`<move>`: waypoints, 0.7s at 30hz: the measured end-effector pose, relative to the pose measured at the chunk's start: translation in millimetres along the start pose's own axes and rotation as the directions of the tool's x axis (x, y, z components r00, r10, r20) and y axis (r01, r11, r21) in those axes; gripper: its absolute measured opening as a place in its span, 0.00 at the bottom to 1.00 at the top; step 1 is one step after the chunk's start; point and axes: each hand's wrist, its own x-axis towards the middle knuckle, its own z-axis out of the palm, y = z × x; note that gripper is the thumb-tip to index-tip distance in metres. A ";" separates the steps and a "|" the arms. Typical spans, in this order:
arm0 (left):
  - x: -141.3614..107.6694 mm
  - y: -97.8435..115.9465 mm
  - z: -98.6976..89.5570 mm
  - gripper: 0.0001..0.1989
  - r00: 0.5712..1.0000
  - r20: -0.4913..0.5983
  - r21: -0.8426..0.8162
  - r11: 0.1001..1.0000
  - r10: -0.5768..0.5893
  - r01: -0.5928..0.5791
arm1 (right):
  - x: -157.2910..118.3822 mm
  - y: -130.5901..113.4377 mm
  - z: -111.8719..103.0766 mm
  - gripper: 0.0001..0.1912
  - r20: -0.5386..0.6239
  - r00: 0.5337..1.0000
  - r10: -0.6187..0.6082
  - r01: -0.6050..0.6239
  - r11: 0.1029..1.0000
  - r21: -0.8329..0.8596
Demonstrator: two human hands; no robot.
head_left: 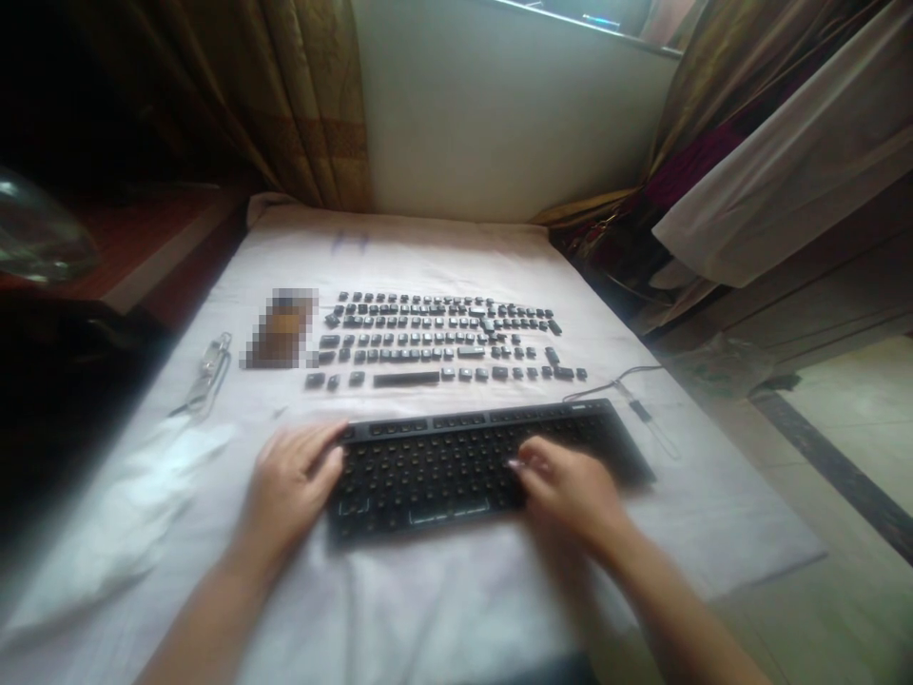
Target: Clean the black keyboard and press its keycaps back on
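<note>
A black computer keyboard (442,471) with its keycaps off lies slightly slanted on the cloth-covered surface. My left hand (294,476) grips its left end, fingers at the upper corner and thumb at the side edge. Over the right-middle part of the key field, my right hand (567,485) is closed in a pinch. Something small and pale shows at its fingertips, too blurred to name. Beyond the keyboard, loose black keycaps (406,354) are laid out in several rows, with the long space bar (406,379) in the nearest row.
A pixelated brown-and-orange patch (281,328) lies left of the keycaps. Farther left are a clear slender object (214,357) and crumpled white cloth (143,495). A cable (613,383) runs off the right edge. Curtains (306,105) hang behind; a wooden table (143,247) stands left.
</note>
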 end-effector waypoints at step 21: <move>1.1 -0.6 -1.4 0.19 1.000 -0.008 -0.004 1.000 0.024 -0.024 | -2.6 23.8 1.9 0.15 -0.086 0.959 -0.272 0.270 0.962 -0.026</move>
